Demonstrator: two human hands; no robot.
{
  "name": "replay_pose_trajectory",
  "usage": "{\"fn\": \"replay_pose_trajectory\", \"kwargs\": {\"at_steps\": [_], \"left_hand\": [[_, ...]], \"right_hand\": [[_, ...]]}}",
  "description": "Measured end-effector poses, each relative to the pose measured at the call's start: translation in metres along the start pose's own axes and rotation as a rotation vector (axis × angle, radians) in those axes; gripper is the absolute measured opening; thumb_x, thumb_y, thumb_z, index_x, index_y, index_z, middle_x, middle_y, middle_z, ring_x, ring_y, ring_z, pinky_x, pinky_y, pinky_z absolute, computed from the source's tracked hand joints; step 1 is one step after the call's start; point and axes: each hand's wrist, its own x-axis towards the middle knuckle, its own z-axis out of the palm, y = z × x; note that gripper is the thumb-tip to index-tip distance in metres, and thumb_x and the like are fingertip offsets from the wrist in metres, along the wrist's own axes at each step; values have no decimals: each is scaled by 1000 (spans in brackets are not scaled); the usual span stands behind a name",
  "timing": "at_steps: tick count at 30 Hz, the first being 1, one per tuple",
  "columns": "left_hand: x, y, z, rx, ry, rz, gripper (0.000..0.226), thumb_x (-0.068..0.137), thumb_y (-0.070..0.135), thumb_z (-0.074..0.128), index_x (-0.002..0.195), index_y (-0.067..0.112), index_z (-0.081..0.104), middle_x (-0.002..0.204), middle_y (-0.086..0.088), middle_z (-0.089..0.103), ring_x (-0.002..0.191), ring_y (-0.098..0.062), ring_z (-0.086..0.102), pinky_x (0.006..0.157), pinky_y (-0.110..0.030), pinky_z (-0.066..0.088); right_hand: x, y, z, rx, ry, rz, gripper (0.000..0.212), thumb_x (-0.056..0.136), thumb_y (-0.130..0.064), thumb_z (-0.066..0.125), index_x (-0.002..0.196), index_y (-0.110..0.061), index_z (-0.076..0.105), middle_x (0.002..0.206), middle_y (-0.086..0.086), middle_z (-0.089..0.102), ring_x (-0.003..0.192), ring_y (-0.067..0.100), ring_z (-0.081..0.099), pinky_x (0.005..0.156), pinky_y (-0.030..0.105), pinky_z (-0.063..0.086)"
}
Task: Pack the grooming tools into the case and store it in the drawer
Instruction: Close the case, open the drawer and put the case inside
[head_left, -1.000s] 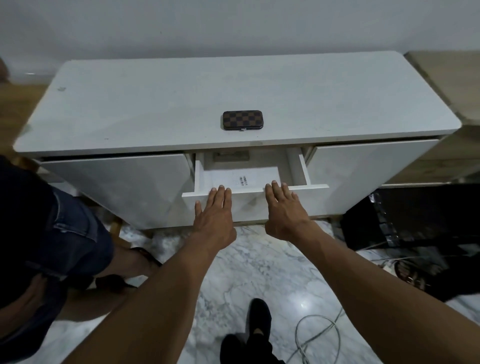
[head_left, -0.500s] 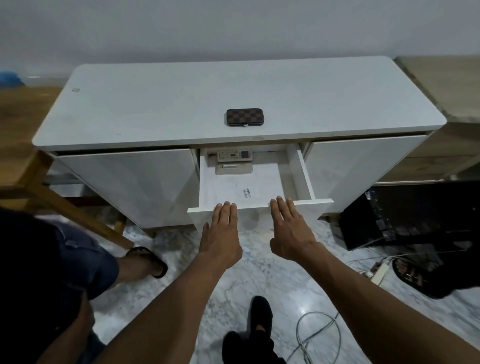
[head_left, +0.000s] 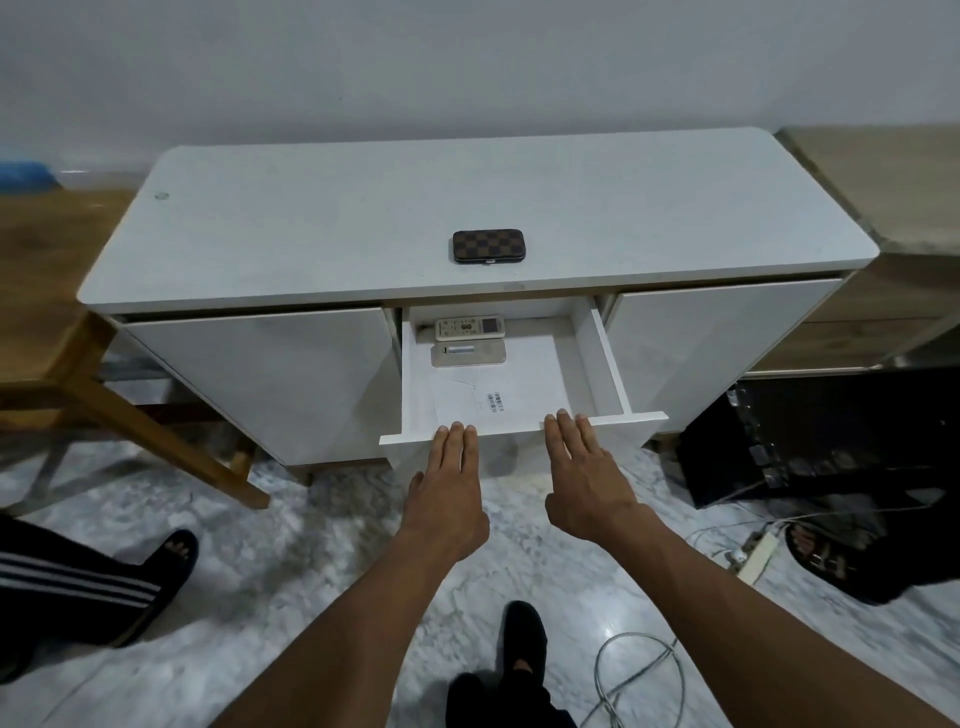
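Both hands (head_left: 511, 488), drawer (head_left: 602, 358) further out.

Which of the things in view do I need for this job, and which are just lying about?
For the job:
- checkered case, shut, on the cabinet top
- open drawer
- left hand and right hand, at the drawer front

Lying about:
- two remotes in the drawer
- paper in the drawer
- cables on the floor
- wooden stool

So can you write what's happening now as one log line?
drawer: open | case: closed, on cabinet top | left hand, right hand: flat, at drawer front
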Motion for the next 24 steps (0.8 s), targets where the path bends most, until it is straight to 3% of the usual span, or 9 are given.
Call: {"fn": "replay_pose_trajectory", "kwargs": {"at_steps": [4,6,8,10,13,16,18,21,24], "left_hand": [[-1,1,-7,2,-5,3,92,94,29,51,153,7,-15,164,-8,-17,151,-25,-18,124,-39,15],[-2,2,-12,4,-25,4,87,96,30,49,154,7,-12,164,-8,-14,152,-24,-14,123,-38,15],[-1,3,-19,-5,-17,4,81,97,30,48,156,9,-4,165,-7,-4,153,-24,-5,122,-37,20],[1,3,-27,-19,13,2,70,97,30,47,154,9,13,162,-8,16,149,-24,14,117,-36,29],[11,3,-44,35,41,-7,38,97,30,43,130,12,45,133,-6,49,123,-23,45,96,-33,41],[28,4,-66,-2,21,-63,31,98,35,42,111,12,56,115,-8,61,107,-27,59,81,-34,44],[40,1,-82,-80,72,-110,36,100,40,41,120,14,55,119,-9,62,108,-30,60,82,-35,46],[56,-5,-99,-109,171,-94,43,102,38,38,137,16,46,133,-8,56,118,-29,57,91,-37,46],[85,-14,-116,-134,288,-66,43,101,33,40,141,16,43,140,-8,50,122,-29,53,96,-38,44]], "right_hand": [[2,1,-9,28,-14,7,79,91,-16,47,154,-12,1,164,6,-4,151,28,-4,119,51,20],[3,1,-16,41,-3,18,71,90,-12,46,152,-11,13,162,6,11,150,27,9,117,51,23],[8,2,-26,14,54,2,53,88,-10,45,140,-9,36,147,9,40,139,30,33,107,49,35],[13,1,-40,-32,99,-29,29,87,-12,43,114,-8,55,120,11,60,115,32,54,90,42,46],[24,1,-62,-61,61,-59,14,87,-14,45,88,-7,57,103,16,66,96,37,62,74,35,46],[40,3,-81,-59,36,-65,11,87,-15,47,77,-10,50,90,18,62,82,37,61,68,31,41],[55,5,-93,-28,62,-70,11,86,-15,47,79,-8,52,86,16,61,76,36,59,66,31,43],[76,4,-112,23,116,-82,22,89,-18,47,102,-8,61,102,16,68,89,37,64,71,35,50],[99,-2,-134,93,205,-115,26,90,-21,48,110,-11,61,109,14,69,97,35,64,78,37,52]]}}
